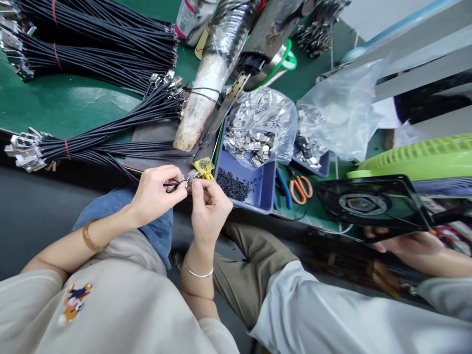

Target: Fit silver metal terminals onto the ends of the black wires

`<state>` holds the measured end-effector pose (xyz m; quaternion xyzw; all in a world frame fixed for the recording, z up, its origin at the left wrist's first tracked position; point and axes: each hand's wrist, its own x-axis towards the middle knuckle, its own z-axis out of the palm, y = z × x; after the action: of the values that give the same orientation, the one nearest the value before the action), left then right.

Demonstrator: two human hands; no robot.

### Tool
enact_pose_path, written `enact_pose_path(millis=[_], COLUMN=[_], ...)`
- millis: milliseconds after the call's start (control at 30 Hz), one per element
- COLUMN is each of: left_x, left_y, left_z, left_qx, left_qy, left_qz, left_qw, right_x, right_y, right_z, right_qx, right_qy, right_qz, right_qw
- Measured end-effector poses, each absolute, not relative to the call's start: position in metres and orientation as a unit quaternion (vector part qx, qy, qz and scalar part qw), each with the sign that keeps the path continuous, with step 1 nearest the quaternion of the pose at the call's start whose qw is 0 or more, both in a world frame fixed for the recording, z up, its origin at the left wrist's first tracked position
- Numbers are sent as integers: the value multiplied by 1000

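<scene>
My left hand (158,191) pinches a thin black cable (174,184) close to its end. A small metal connector (192,174) shows at the cable's tip, between my two hands. My right hand (209,204) has thumb and forefinger pressed together at that tip; whatever they grip is too small to make out. Just behind my fingers sits a yellow-taped piece (204,167) at the bench edge. Beyond my left hand, a bundle of black cables (99,132) with metal connectors lies on the bench, tied with a red band.
A blue tray (264,189) holds small black pieces (232,185) and a plastic bag (261,123) of metal connectors. Orange-handled scissors (300,189) and blue-handled pliers (283,189) lie beside it. A white-ended duct (201,105) hangs over the bench. At right, a co-worker's hand (409,242) is near a black fan (372,204).
</scene>
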<state>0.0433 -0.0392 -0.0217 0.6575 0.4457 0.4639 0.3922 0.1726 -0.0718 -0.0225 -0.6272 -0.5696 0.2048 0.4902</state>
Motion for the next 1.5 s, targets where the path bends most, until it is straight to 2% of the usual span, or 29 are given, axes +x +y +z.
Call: enact_pose_path(millis=[133,233,300,367,467,567,767,833,967,1100,1300,1500], left_x=[41,35,30,24,18,18,25,28,30,31,33,36], left_y=[-39,-39,-37,-33,-26,-23,-22,-21,-17,-15,-15,-13], left_z=[-21,-16,-12,-7,-4,-3,-2,-2,-4,-7,-6,-4], left_qx=[686,711,706,671,602,566,525,520,522,549,611,615], left_qy=[417,383,371,364,354,354,400,410,417,418,442,450], left_qz=[473,472,462,437,387,395,428,437,447,451,460,467], left_qw=[363,354,388,476,602,631,617,609,595,566,468,448], right_x=[172,177,181,184,185,183,182,182,181,176,171,173], right_y=[-70,-67,-66,-67,-72,-75,-68,-69,-74,-71,-58,-53], right_z=[-21,-19,-19,-19,-19,-19,-9,-7,-13,-20,-16,-12], right_qx=[-636,-633,-610,-588,-597,-606,-514,-527,-567,-572,-606,-597], right_qy=[-577,-539,-523,-531,-568,-599,-505,-513,-572,-631,-593,-595], right_qz=[171,222,272,284,195,89,5,13,26,90,144,148], right_qw=[483,510,530,540,532,516,694,678,592,516,510,518])
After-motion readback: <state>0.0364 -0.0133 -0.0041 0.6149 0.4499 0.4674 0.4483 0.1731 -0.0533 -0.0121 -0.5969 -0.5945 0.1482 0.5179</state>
